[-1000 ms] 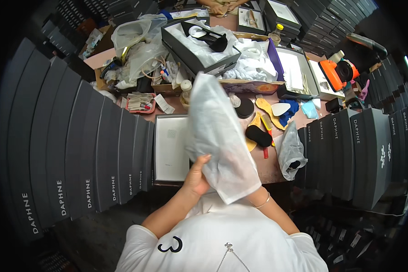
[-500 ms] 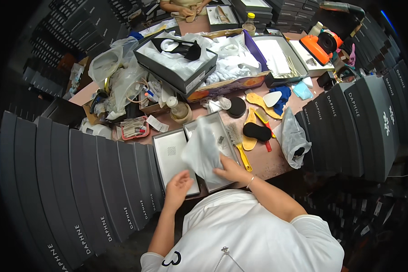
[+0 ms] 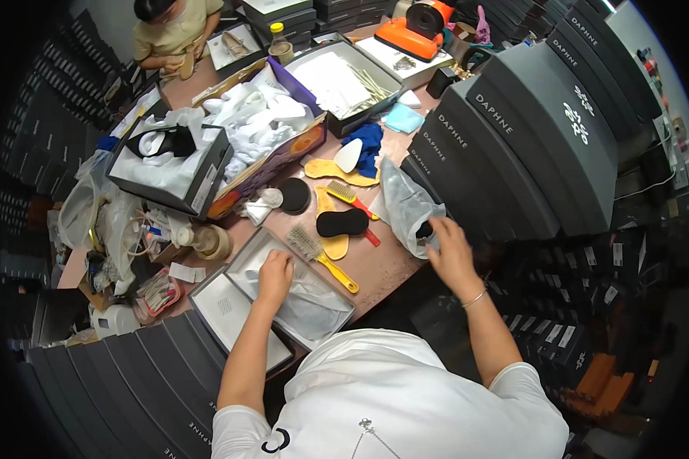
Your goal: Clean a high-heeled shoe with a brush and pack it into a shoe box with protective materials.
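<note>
My left hand (image 3: 276, 275), its fingers curled in, is over an open grey shoe box (image 3: 335, 325). Whatever the fingers may hold is hidden. A translucent plastic bag (image 3: 306, 307) lies flat inside that box. The box's lid (image 3: 220, 306), pale inside, rests against its left side. Off to the right, my right hand (image 3: 453, 258) is at the near end of another translucent bag (image 3: 406, 203), fingers apart. Something black shows in that bag's mouth; I cannot tell whether the fingers touch it.
A yellow-handled brush (image 3: 333, 269), a black pad (image 3: 342, 223) and yellow insoles (image 3: 341, 171) lie beyond the box. Stacked dark shoe boxes (image 3: 505, 145) stand at the right, more at lower left. An open box with a black shoe (image 3: 177, 143) is farther back. Across the table sits a co-worker (image 3: 176, 38).
The plastic bag my right hand held is now down in the shoe box. That hand has moved right to the other bag. My left hand has curled over the box; the view has turned right.
</note>
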Motion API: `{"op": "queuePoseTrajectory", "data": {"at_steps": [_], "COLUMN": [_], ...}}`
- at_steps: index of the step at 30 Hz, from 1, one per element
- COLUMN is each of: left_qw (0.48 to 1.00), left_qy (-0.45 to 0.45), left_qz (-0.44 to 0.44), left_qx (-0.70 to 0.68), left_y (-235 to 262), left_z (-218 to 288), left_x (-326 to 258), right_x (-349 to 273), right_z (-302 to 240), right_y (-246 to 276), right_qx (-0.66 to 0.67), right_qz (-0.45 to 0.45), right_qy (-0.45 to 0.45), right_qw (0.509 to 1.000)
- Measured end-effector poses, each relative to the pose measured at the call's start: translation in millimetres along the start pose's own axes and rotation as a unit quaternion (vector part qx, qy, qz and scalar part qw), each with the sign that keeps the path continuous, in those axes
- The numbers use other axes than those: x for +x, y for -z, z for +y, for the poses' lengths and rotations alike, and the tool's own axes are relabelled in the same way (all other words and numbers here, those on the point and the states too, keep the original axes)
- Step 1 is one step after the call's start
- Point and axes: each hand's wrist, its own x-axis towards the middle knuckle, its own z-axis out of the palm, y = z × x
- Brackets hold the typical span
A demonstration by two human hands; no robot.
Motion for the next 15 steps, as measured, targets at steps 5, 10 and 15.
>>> {"op": "queuePoseTrajectory", "data": {"at_steps": [5, 10, 15], "left_qw": [0.956, 0.982, 0.794], "left_qy": [-0.17, 0.041, 0.252], "left_qz": [-0.213, -0.137, -0.142], "left_qx": [0.111, -0.125, -0.534], "left_y": [37.5, 28.0, -53.0], "left_z": [41.0, 98.3, 105.8], "left_x": [-49.2, -44.0, -6.2], "right_x": [16.4, 45.4, 87.5], "right_z": [84.2, 98.7, 30.4], "right_y": [-31.3, -59.7, 16.2], "right_qx": [0.031, 0.002, 0.056], "right_qz": [0.035, 0.013, 0.076], "right_qy": [-0.01, -0.008, 0.139], "right_qw": [0.999, 1.0, 0.986]}}
